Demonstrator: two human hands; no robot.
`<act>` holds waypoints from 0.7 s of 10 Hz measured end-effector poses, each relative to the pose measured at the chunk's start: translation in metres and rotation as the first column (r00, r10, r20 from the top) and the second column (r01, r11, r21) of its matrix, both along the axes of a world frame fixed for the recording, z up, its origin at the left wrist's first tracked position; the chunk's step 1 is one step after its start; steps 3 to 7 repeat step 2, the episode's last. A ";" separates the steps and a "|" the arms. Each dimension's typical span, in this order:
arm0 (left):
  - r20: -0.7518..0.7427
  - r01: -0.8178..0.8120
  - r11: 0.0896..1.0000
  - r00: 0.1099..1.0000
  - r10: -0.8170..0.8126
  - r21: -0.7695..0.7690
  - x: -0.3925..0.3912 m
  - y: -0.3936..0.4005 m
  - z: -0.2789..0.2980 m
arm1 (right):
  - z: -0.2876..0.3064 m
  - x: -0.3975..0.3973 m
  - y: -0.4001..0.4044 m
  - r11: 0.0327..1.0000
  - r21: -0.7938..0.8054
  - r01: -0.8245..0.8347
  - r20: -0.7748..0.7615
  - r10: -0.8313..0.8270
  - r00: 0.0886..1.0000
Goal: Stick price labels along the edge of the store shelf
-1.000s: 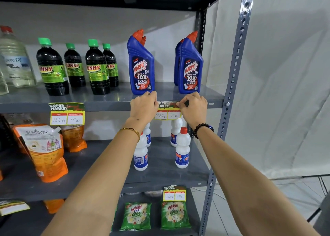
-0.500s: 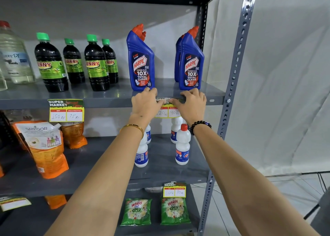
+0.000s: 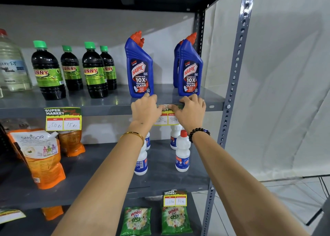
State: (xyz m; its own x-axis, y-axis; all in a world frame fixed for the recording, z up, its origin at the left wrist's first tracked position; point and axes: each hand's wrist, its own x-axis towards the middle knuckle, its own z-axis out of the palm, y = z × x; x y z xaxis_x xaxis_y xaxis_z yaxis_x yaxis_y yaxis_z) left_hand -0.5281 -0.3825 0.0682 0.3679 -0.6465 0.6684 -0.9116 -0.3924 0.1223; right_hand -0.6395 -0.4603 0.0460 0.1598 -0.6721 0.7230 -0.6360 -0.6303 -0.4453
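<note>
A yellow and green price label (image 3: 167,119) hangs on the front edge of the grey top shelf (image 3: 107,110), below two blue Harpic bottles (image 3: 140,70). My left hand (image 3: 145,109) covers its left side and my right hand (image 3: 191,111) covers its right side. The fingers of both hands curl over the shelf edge, and the thumbs press the label's green top strip against the metal. Only the middle of the label shows between my hands.
Another price label (image 3: 63,119) is stuck further left on the same edge, under dark green-capped bottles (image 3: 94,71). A third label (image 3: 175,198) hangs on the lower shelf above Wheel packets (image 3: 175,219). White bottles (image 3: 182,153) stand below my hands. A grey perforated post (image 3: 232,93) stands at the right.
Both hands have slid inward along the label's top strip, so the thumbs now nearly meet at its middle. The label stays on the shelf edge.
</note>
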 end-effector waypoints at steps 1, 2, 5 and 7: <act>-0.030 0.001 1.000 1.000 -0.001 0.030 -0.002 0.003 0.000 | 0.002 -0.002 0.000 1.000 -0.005 -0.013 -0.050 0.013 0.999; -0.043 0.014 0.999 0.999 -0.013 0.043 -0.006 0.006 -0.001 | 0.003 -0.006 0.004 1.000 0.008 -0.025 -0.094 0.026 0.995; -0.043 0.014 0.999 0.999 -0.013 0.043 -0.006 0.006 -0.001 | 0.003 -0.006 0.004 1.000 0.008 -0.025 -0.094 0.026 0.995; -0.043 0.014 0.999 0.999 -0.013 0.043 -0.006 0.006 -0.001 | 0.003 -0.006 0.004 1.000 0.008 -0.025 -0.094 0.026 0.995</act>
